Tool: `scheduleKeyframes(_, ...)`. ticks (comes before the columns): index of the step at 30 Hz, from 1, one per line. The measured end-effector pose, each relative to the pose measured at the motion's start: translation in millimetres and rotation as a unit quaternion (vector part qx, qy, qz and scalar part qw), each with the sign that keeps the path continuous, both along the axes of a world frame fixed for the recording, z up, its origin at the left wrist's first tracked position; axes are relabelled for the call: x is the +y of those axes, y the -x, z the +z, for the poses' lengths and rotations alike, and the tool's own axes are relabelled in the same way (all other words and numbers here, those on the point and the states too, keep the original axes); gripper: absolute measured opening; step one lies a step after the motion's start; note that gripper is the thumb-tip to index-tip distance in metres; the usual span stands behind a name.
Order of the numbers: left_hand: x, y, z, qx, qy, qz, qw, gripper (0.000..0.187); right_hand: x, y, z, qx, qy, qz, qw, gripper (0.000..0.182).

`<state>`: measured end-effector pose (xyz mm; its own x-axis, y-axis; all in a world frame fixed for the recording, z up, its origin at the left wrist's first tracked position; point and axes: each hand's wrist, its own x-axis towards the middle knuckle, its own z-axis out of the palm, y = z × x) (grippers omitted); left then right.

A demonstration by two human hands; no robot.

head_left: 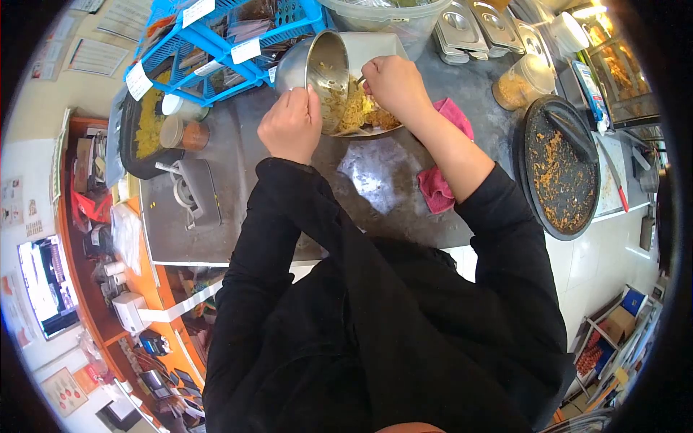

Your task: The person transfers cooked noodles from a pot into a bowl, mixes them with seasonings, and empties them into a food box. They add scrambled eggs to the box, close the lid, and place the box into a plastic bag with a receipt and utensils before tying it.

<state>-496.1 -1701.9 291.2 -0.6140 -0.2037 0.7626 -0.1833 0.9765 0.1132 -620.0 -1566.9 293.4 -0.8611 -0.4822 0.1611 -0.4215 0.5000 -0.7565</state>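
Observation:
My left hand (290,124) is closed on the rim of a metal mixing bowl (291,66), which is tipped on its side with its mouth facing right. Yellow noodles (354,112) spill from its lower edge into a white takeaway box (379,47) beneath. Darker brown food lies beside the noodles in the box. Over the box, my right hand (395,85) has its fingers pinched around a thin utensil, mostly hidden by the hand, that points toward the bowl. Bits of food cling to the bowl's inner wall.
Blue plastic baskets (271,43) with labels stand behind the bowl. A pink cloth (437,189) lies under my right forearm. To the right are a jar of crumbs (523,81) and a round black griddle (563,173) with crumbs. A tape dispenser (191,191) sits at left.

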Motion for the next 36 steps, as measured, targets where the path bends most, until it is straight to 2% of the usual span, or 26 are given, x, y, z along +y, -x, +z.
scheduleKeyframes(6, -13, -4, -1, 0.007, 0.010, -0.002, 1.000, 0.028, 16, -6, 17, 0.119, 0.016, 0.027, 0.992, 0.028)
scheduleKeyframes(9, -24, -11, 5, 0.004, -0.012, -0.035, 0.999, 0.031, 27, -3, 29, 0.194, 0.060, 0.095, 0.974, 0.024)
scheduleKeyframes(12, -28, -18, 12, 0.016, -0.021, -0.051, 0.998, 0.030, 29, 4, 33, 0.200, 0.092, 0.169, 0.961, 0.020)
scheduleKeyframes(15, -32, -24, 14, 0.021, -0.055, -0.041, 0.997, 0.030, 33, 18, 35, 0.155, 0.145, 0.154, 0.965, 0.016)
scheduleKeyframes(19, -39, -27, 9, 0.002, -0.048, -0.107, 0.993, 0.030, 29, 30, 23, 0.027, 0.214, 0.098, 0.971, 0.017)
scheduleKeyframes(21, -38, -27, 5, -0.005, -0.042, -0.131, 0.990, 0.031, 21, 32, 0, -0.025, 0.273, 0.075, 0.959, 0.018)
scheduleKeyframes(25, -37, -25, -2, 0.037, -0.053, -0.165, 0.984, 0.033, 14, 29, -41, -0.196, 0.304, -0.023, 0.932, 0.022)
scheduleKeyframes(28, -36, -21, -8, 0.075, -0.060, -0.156, 0.983, 0.034, 14, 16, -63, -0.358, 0.339, -0.078, 0.866, 0.022)
scheduleKeyframes(29, -35, -19, -9, 0.081, -0.058, -0.149, 0.984, 0.034, 13, 18, -76, -0.428, 0.361, -0.075, 0.825, 0.023)
scheduleKeyframes(30, -34, -18, -10, 0.086, -0.055, -0.143, 0.984, 0.034, 15, 16, -76, -0.456, 0.366, -0.076, 0.808, 0.022)
scheduleKeyframes(32, -35, -11, -11, 0.108, -0.044, -0.125, 0.985, 0.035, 18, 14, -75, -0.510, 0.376, -0.077, 0.770, 0.022)
scheduleKeyframes(36, -42, -8, -9, 0.127, -0.034, -0.100, 0.986, 0.034, 36, 35, -68, -0.458, 0.341, -0.058, 0.819, 0.022)
